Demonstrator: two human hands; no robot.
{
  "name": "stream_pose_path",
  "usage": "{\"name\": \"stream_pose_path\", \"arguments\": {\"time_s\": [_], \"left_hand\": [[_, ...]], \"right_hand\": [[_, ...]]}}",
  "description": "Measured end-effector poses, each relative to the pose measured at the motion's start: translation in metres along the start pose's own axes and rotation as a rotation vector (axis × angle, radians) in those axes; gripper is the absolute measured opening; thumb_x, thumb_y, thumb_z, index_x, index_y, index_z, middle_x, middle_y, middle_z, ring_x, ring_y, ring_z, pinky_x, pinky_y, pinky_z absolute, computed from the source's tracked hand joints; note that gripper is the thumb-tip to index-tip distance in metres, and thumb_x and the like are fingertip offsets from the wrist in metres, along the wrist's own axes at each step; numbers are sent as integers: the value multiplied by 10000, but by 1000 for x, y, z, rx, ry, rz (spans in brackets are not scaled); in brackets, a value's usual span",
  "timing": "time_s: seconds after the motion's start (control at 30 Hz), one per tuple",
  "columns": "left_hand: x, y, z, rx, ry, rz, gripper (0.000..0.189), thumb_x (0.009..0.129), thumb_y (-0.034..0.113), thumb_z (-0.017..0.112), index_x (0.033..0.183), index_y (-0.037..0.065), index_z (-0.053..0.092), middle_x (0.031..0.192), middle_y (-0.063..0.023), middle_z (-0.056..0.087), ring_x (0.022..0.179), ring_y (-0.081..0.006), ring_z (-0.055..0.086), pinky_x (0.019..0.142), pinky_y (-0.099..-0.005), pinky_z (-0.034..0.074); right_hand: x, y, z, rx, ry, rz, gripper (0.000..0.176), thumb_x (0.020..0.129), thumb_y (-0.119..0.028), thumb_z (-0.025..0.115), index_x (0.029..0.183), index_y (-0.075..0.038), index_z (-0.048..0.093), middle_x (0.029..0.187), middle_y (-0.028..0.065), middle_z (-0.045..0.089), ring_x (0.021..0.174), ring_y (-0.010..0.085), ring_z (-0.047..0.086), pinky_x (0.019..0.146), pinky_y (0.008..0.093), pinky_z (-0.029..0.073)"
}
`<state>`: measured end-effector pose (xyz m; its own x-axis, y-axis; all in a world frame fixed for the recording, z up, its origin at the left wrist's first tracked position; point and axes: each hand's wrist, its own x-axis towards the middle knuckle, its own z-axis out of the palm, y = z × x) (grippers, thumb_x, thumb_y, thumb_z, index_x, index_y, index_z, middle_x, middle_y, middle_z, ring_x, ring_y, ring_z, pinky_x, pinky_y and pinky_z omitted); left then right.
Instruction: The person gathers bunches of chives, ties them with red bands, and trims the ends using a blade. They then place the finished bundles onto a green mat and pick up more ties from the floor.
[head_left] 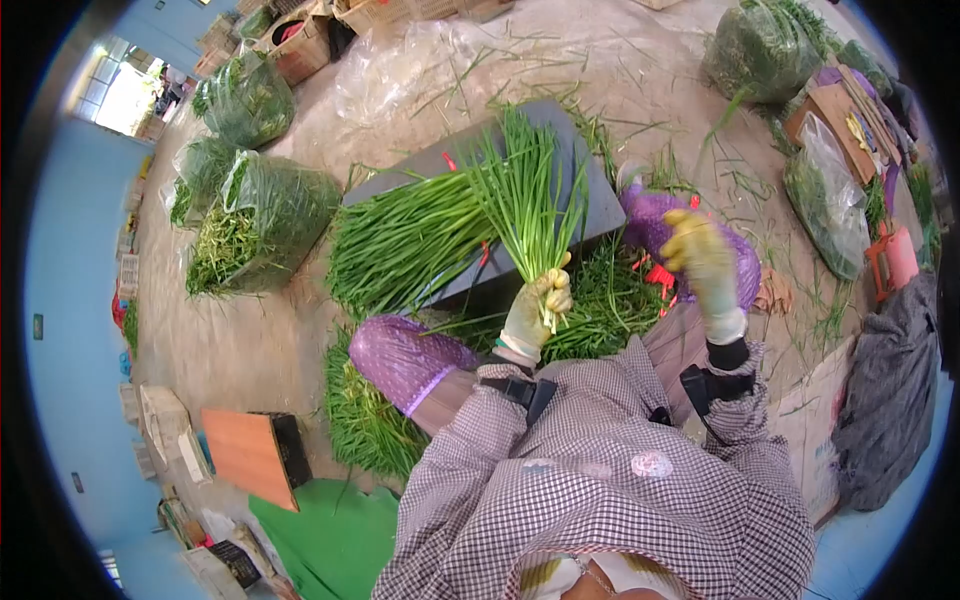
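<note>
My left hand, in a pale yellow-coated work glove, is closed around the pale lower ends of a bunch of garlic chives. The green leaves fan upward and away over a dark grey board. Beside them on the board lies a pile of more chives, with red ties among them. My right hand, also gloved, is raised above my right knee, apart from the bunch. Motion smears its fingers, so I cannot make out their pose or anything in them. Red ties lie below it.
Loose greens lie between my purple-covered knees, with more chives by my left leg. Plastic bags of greens stand at left, another at upper right. An orange-brown board and green cloth lie at lower left.
</note>
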<state>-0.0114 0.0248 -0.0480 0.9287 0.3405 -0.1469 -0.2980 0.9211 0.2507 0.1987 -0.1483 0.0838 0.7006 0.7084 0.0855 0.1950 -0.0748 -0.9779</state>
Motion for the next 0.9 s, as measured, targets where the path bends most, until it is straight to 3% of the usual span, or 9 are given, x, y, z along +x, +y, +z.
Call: {"name": "stream_pose_path", "arguments": {"time_s": [0.03, 0.07, 0.1, 0.23, 0.37, 0.57, 0.6, 0.73, 0.9], "left_hand": [[-1, 0, 8, 59, -10, 28, 471, 979, 142, 619, 1386, -48, 477, 908, -42, 582, 642, -88, 471, 602, -245, 383], [-2, 3, 15, 159, -2, 32, 499, 990, 164, 616, 1411, -45, 447, 930, -37, 583, 626, -73, 459, 600, -235, 388], [-3, 3, 20, 242, 36, 46, 480, 992, 185, 622, 1389, -38, 470, 914, -39, 582, 607, -72, 456, 579, -233, 388], [-4, -2, 29, 804, 303, 49, 336, 972, 174, 646, 1247, -2, 564, 894, -31, 606, 645, -91, 520, 601, -233, 459], [2, -19, 31, 2005, 656, 72, 578, 857, 265, 728, 1325, 38, 474, 1009, -259, 693, 906, -452, 675, 760, -505, 544], [-25, -16, 11, 1809, 441, 314, 547, 869, 209, 716, 1333, 67, 464, 993, -226, 686, 898, -439, 681, 769, -487, 540], [-25, -18, 10, 1790, 322, 461, 502, 885, 180, 725, 1309, 56, 487, 934, -147, 684, 794, -329, 697, 693, -409, 541], [-15, -3, 30, 927, 214, -18, 427, 941, 211, 702, 1277, 38, 502, 929, -24, 638, 696, -95, 592, 635, -233, 493], [-8, -1, 12, 473, 177, -33, 459, 1002, 273, 619, 1344, -7, 496, 997, -85, 680, 817, -158, 672, 700, -296, 582]], "right_hand": [[2, 42, 7, -656, 6, -206, 455, 990, -399, 601, 1255, -29, 611, 934, 123, 706, 820, 276, 697, 731, 369, 530], [-5, 26, 14, -1043, -139, 18, 585, 921, -484, 661, 1274, -22, 602, 1033, 177, 710, 926, 377, 686, 814, 440, 538], [-6, 73, 18, -1210, 60, -258, 660, 891, -518, 680, 1303, -14, 573, 1097, 194, 700, 979, 368, 684, 863, 428, 539], [-10, 65, 80, 13, -272, 162, 541, 910, -356, 742, 1265, 18, 580, 1091, 125, 702, 977, 221, 673, 867, 331, 535], [6, 94, 143, 575, -346, 397, 390, 935, -244, 711, 1205, 21, 615, 1083, 109, 703, 945, 204, 683, 871, 337, 547], [74, 97, 133, 1078, -155, 576, 274, 945, -179, 676, 1123, 26, 640, 1008, 136, 721, 912, 256, 710, 804, 378, 585], [78, 90, 131, 1020, -154, 560, 307, 945, -198, 684, 1155, 19, 626, 1024, 126, 718, 922, 244, 706, 803, 370, 581], [85, 59, 132, 784, -223, 379, 525, 961, -330, 682, 1326, 20, 540, 1195, 131, 670, 1061, 215, 658, 888, 347, 539], [98, 120, 126, 133, 12, 154, 724, 958, -481, 647, 1434, 30, 457, 1377, 198, 573, 1225, 297, 571, 1013, 383, 453]]}}
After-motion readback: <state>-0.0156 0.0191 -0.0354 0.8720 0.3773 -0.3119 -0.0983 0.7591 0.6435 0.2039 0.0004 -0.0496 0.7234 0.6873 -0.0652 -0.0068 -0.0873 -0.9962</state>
